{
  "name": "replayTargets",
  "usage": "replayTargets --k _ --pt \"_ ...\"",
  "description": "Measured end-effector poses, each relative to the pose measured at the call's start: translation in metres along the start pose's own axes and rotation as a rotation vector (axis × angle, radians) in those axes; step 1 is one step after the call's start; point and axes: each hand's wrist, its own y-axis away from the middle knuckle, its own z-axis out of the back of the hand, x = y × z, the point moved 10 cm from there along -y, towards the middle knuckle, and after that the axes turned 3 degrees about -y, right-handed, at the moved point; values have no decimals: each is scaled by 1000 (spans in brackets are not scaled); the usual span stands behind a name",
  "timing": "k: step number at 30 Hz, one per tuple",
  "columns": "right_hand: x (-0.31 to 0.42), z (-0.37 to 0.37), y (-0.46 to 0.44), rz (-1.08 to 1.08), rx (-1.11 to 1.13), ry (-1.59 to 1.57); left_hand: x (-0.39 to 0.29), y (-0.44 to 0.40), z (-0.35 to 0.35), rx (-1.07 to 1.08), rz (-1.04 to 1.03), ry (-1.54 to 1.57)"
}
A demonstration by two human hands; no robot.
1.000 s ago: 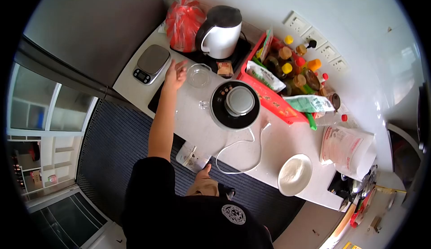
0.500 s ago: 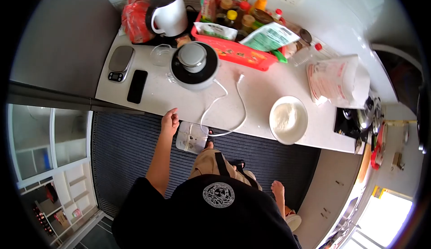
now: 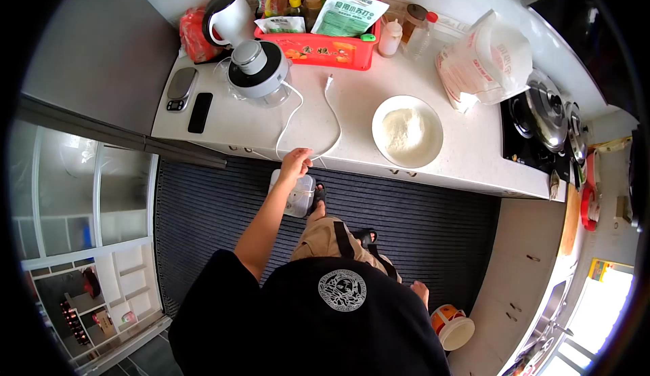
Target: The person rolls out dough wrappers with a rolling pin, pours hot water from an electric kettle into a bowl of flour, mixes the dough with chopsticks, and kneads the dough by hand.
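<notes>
My left hand is over the counter's front edge, its fingers half curled and apart, with nothing visible in them. It is beside the white power cord, which dips over the edge; I cannot tell whether they touch. The cord runs to a food chopper with a grey-and-black top and a clear bowl. My right hand hangs low by my side, partly hidden by my black shirt, its fingers unclear. A white bowl of white powder stands on the counter to the right.
A kitchen scale, a phone and a kettle stand left. Behind are a red basket of bottles and a large white bag. A lidded pan sits right. On the floor are a clear container and a bucket.
The view has shifted to the right. My left hand has moved right along the counter edge, to beside the cord. My right hand stays low at my side.
</notes>
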Motion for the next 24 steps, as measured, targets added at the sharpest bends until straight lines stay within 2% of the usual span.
replayTargets --k 4,7,8,9,10,11,13,14,16,18,23,24 --pt "-59 74 18 -110 -219 93 45 19 -28 -6 38 -82" --pt "-85 85 6 710 14 1538 91 28 -23 -45 50 -154" --pt "-99 95 4 683 72 1519 112 32 -13 -76 85 -220" --pt "-100 124 -7 485 -34 975 137 36 1 -109 126 -283" --pt "-122 148 -10 269 -129 440 165 37 21 -84 131 -356" --pt "-158 162 -2 40 -221 -88 177 54 41 -159 156 -473" --pt "-87 131 35 71 -222 223 199 86 84 -281 166 -639" --pt "-65 117 22 148 -40 682 216 102 109 -352 179 -615" --pt "-100 132 -15 -28 -19 205 243 148 148 -450 256 -660" --pt "-92 133 -32 -95 38 143 258 185 173 -510 372 -773" --pt "-11 107 -61 -243 169 24 244 241 184 -549 351 -773" --pt "1 93 -73 -196 335 -80 244 247 186 -551 341 -746"
